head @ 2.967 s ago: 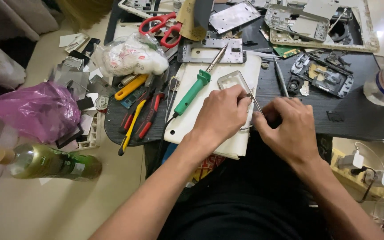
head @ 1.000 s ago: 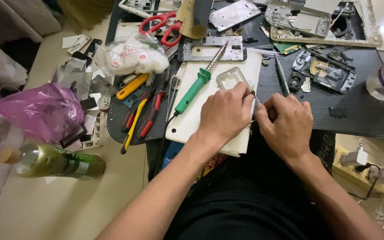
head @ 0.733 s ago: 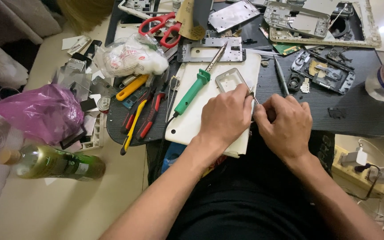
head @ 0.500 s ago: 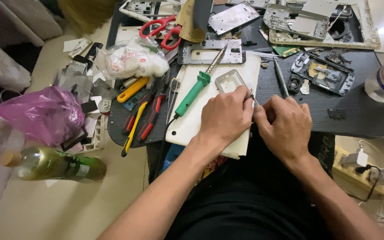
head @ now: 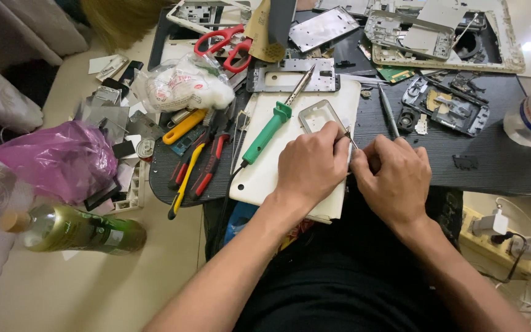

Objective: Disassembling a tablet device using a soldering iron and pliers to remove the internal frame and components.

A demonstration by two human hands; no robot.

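- The left hand (head: 313,165) and right hand (head: 394,178) were pressed close together at the near edge of the white board (head: 259,178). They were curled around a thin metal tweezer-like tool (head: 349,136); whatever small part lay under the fingers was hidden.
- The small silver frame (head: 321,117) lay on the board at 12 o'clock from the left hand, just beside its knuckles.
- Risk: the fine tip could have slipped off the hidden part, since both hands crowded it and blocked the view.
- Risk: a left-hand nudge might have pushed the frame toward the green-handled screwdriver (head: 267,132) at 10 o'clock.
- Compared with three seconds earlier, the hands kept nearly the same pose; only the view shifted slightly.
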